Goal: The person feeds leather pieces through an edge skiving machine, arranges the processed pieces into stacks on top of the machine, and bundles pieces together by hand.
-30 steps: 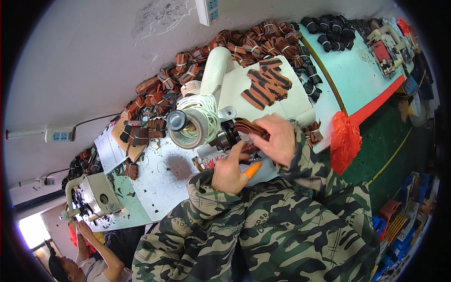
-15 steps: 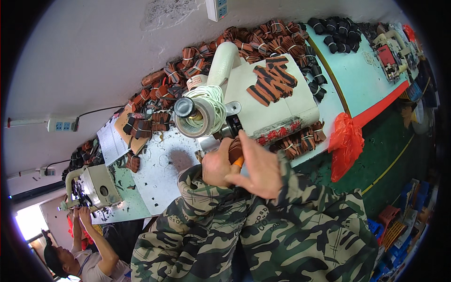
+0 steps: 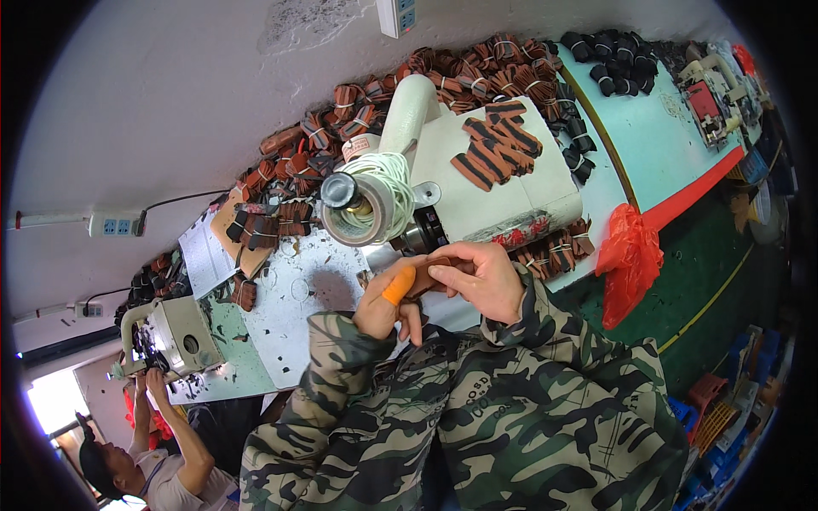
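Note:
Between my hands is a small brown strip or stack of strips (image 3: 429,274), partly covered by the fingers. My left hand (image 3: 382,305), with an orange finger cover (image 3: 398,286) on one digit, closes on its left end. The thumb and fingers of my right hand (image 3: 490,281) pinch its right end. Just beyond the hands stands a cream machine (image 3: 503,200) with a dark round part (image 3: 419,234) facing them. Loose brown-and-black striped strips (image 3: 498,145) lie on the machine's top. A coil of white cord (image 3: 394,192) hangs round a cup-shaped holder beside it.
Tied brown bundles (image 3: 345,102) pile up along the wall, and black bundles (image 3: 609,64) lie farther right. A red plastic bag (image 3: 629,264) hangs at the table edge. At the left, a co-worker (image 3: 183,460) works at another cream machine (image 3: 175,341).
My hands have moved apart and turned, so the brown piece now stretches between them. The orange-covered digit has come up on the left. The right hand has drawn back from pointing at the machine.

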Demonstrator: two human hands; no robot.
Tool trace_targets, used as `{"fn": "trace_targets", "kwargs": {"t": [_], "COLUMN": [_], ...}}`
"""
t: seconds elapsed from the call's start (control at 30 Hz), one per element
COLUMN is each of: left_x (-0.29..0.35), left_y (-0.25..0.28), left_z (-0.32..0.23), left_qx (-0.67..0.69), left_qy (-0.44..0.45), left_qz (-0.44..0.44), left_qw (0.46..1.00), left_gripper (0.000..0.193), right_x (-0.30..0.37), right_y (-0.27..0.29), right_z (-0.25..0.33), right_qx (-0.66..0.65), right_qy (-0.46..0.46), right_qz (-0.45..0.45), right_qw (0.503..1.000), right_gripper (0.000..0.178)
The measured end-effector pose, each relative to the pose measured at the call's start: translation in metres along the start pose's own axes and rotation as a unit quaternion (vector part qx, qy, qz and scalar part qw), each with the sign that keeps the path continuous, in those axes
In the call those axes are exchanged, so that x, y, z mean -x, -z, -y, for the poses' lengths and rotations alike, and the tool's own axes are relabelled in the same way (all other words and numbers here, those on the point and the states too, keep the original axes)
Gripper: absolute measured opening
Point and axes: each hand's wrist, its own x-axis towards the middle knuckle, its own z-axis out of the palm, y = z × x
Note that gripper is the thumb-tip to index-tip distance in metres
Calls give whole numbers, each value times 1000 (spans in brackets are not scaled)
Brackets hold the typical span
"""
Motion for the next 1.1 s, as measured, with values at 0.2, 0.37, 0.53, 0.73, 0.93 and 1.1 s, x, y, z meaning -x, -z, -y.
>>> {"fn": "trace_targets", "kwargs": {"t": [0.2,0.37,0.53,0.73,0.93,1.1], "left_x": [-5,4,-8,-27,-11,-25], "left_y": [15,45,64,59,61,47], "left_z": [-1,-28,-30,-33,-31,-25], "left_qx": [-82,-103,-185,-109,-112,-91], "left_qy": [-13,139,134,132,94,108], "left_qz": [-63,9,-119,-18,-115,-143], "left_qw": [995,985,966,985,983,980], "left_gripper": [38,39,32,33,27,28], "right_x": [-18,-31,-41,-45,-40,-37], "right_y": [-3,-9,-5,0,8,17], "right_z": [-9,-4,-5,-9,-3,3], "right_qx": [119,131,302,405,418,363], "right_qy": [54,-23,150,179,143,198], "right_qz": [-32,67,0,-48,-21,40], "right_qw": [991,989,941,895,897,910], "right_gripper": [18,14,16,15,12,11]}}
